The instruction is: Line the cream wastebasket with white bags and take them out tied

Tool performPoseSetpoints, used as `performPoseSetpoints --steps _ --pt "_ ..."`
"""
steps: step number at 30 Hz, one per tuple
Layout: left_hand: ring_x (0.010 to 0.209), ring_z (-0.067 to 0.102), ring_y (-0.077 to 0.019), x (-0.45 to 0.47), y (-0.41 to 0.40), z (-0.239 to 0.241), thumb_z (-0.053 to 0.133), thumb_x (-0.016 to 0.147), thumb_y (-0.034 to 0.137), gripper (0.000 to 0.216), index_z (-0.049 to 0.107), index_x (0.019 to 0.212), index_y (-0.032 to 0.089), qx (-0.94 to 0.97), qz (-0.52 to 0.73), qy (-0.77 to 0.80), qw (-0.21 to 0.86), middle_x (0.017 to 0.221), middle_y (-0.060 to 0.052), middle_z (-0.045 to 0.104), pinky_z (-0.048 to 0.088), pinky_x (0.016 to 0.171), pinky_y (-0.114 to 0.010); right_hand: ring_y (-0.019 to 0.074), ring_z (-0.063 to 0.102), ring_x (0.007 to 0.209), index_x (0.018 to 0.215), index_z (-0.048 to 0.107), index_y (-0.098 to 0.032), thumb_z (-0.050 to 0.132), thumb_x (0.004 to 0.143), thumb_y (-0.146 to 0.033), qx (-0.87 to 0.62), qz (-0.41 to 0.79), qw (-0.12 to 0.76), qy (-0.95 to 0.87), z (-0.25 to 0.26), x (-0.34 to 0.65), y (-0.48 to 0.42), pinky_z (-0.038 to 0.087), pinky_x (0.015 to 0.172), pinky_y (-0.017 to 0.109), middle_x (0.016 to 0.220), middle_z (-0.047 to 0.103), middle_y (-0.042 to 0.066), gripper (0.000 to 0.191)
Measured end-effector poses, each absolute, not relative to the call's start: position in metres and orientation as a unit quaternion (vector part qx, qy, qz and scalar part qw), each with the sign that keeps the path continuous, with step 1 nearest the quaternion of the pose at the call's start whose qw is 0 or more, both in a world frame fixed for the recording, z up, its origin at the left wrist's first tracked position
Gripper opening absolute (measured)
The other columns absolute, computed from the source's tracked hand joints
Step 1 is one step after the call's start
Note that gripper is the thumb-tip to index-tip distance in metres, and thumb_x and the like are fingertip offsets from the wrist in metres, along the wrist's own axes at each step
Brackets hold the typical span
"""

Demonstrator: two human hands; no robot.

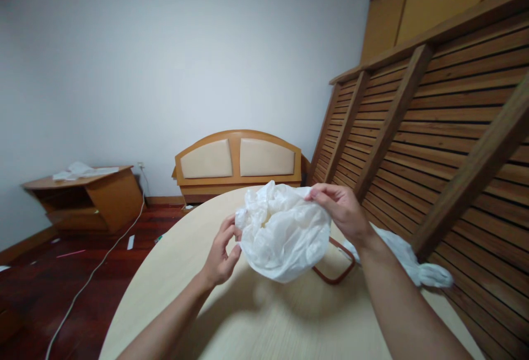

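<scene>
A crumpled white plastic bag (287, 233) hangs between my two hands, just above the round table (165, 288). My right hand (336, 205) pinches its upper right edge between thumb and fingers. At the bag's left edge, my left hand (225, 250) has its fingers curled against the plastic; some fingertips are hidden behind it. Something pale yellowish shows in the folds near the middle, too unclear to name. Behind and below the bag, a reddish-brown rounded frame (336, 280) lies on the table, partly covered from view.
Another white plastic bag (407, 255) lies at the table's right edge, beyond my right forearm. A large slatted wooden panel (433, 128) leans along the right. A headboard (237, 156) stands ahead; a low cabinet (113, 200) and a cable (99, 266) are on the left.
</scene>
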State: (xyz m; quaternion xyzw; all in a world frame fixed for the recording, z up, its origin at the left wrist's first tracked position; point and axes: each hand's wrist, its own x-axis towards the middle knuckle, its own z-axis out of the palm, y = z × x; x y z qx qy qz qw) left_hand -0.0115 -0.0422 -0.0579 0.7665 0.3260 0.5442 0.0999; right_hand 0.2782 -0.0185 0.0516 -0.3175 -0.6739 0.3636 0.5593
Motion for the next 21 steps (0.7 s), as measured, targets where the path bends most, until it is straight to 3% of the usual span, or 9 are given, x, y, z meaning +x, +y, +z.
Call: performPoseSetpoints --steps 2,6,10,13,18,21 --pt "0.123 0.054 -0.0299 -0.009 -0.042 -0.056 0.047 0.097 0.046 0.028 0.052 0.086 0.021 0.780 0.520 0.334 0.103 0.126 -0.016 0.058 0.044 0.103 -0.043 0.0182 0.062 0.071 0.077 0.073 -0.019 0.076 0.076 -0.050 -0.313 0.361 0.543 -0.691 0.051 0.273 -0.018 0.048 0.066 0.028 0.079 0.072 0.004 0.031" --pt "0.113 0.058 -0.0265 -0.003 -0.041 -0.053 0.052 0.094 0.032 0.013 0.051 0.086 0.022 0.801 0.478 0.349 0.089 0.116 -0.015 0.063 0.047 0.098 -0.040 0.0167 0.064 0.082 0.107 0.072 -0.020 0.078 0.078 -0.038 -0.286 0.377 0.481 -0.738 0.048 0.266 -0.022 0.050 0.072 0.027 0.094 0.071 0.004 0.035" --pt "0.096 0.059 -0.0241 -0.001 -0.044 -0.050 0.054 0.089 0.024 0.006 0.051 0.084 0.023 0.812 0.484 0.325 0.037 0.097 -0.010 0.065 0.048 0.091 -0.040 0.0097 0.050 0.057 0.123 0.067 -0.018 0.071 0.087 -0.042 -0.266 0.436 0.370 -0.776 0.045 0.269 -0.025 0.040 0.056 0.021 0.064 0.053 -0.006 0.044" --pt "0.079 0.057 -0.0220 -0.002 -0.049 -0.047 0.056 0.084 0.024 0.010 0.048 0.078 0.025 0.819 0.489 0.300 -0.010 0.077 -0.003 0.059 0.046 0.094 -0.044 0.0103 0.050 0.057 0.122 0.067 -0.018 0.066 0.090 -0.051 -0.308 0.440 0.357 -0.764 0.043 0.274 -0.018 0.038 0.053 0.021 0.065 0.057 -0.005 0.047" --pt "0.073 0.055 -0.0226 -0.003 -0.054 -0.046 0.054 0.086 0.034 0.015 0.050 0.076 0.024 0.818 0.494 0.293 0.000 0.074 -0.004 0.059 0.049 0.079 -0.039 0.0204 0.067 0.085 0.102 0.074 -0.017 0.067 0.087 -0.057 -0.390 0.401 0.375 -0.739 0.025 0.278 0.003 0.053 0.073 0.029 0.093 0.073 0.006 0.043" --pt "0.075 0.057 -0.0215 -0.004 -0.052 -0.051 0.049 0.094 0.037 0.019 0.056 0.084 0.022 0.793 0.536 0.286 0.038 0.078 -0.006 0.061 0.049 0.071 -0.033 0.0202 0.067 0.068 0.117 0.068 -0.015 0.073 0.084 -0.048 -0.444 0.394 0.366 -0.717 0.009 0.274 0.014 0.054 0.063 0.032 0.088 0.074 0.008 0.047"
